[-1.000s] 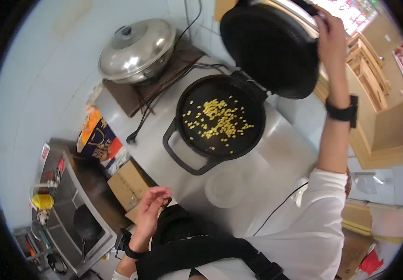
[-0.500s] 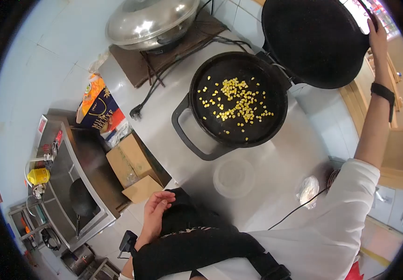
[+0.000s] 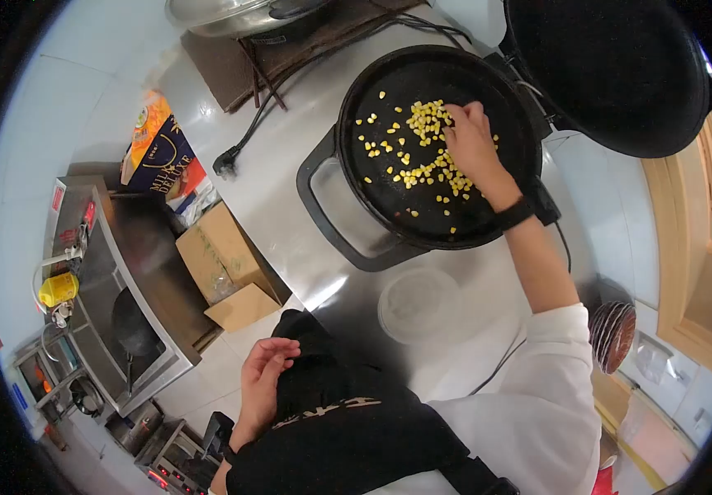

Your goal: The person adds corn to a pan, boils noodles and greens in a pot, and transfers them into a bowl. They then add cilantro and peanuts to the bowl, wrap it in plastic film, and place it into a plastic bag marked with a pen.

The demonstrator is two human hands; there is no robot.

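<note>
The right hand (image 3: 473,148) covers some kernels (image 3: 428,120) in the pan (image 3: 488,91); whether its fingertips grip any is hidden. Upper right of the pan, the picture's top edge cuts off the lid (image 3: 607,74); upper left, it crops a steel pot (image 3: 232,12).

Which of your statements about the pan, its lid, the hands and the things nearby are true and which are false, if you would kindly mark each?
1. The right hand reaches into the black pan, its fingers at the yellow kernels. True.
2. The lid is closed over the pan. False: it stands open on its hinge.
3. The left hand grips the pan's handle. False: it is near the person's body, away from the pan.
4. A plug lies on the metal tabletop. True.
5. The round translucent dish is inside the pan. False: it rests on the tabletop beside it.
</note>
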